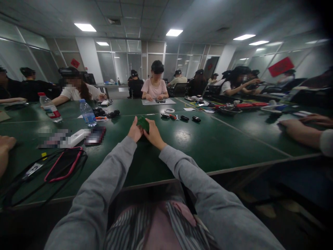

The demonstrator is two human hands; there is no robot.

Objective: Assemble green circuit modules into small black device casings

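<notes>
Green board (143,123), small and flat, was held tilted above the table (221,146), toward the middle and well in from the near edge. Both hands met around it: the left hand (135,132) pinched its left side between thumb and fingers, and the right hand (153,134) pinched its right side the same way, the two nearly touching. Grey sleeves ran back to the near edge. Beyond the hands, toward the far edge, lay a roll of tape (169,110) and a few small dark tools (184,118). Two water bottles (87,113) stood toward the left side. A red-edged phone (63,165) and black cables lay near the left near corner. Other people sat along the far and side edges.
</notes>
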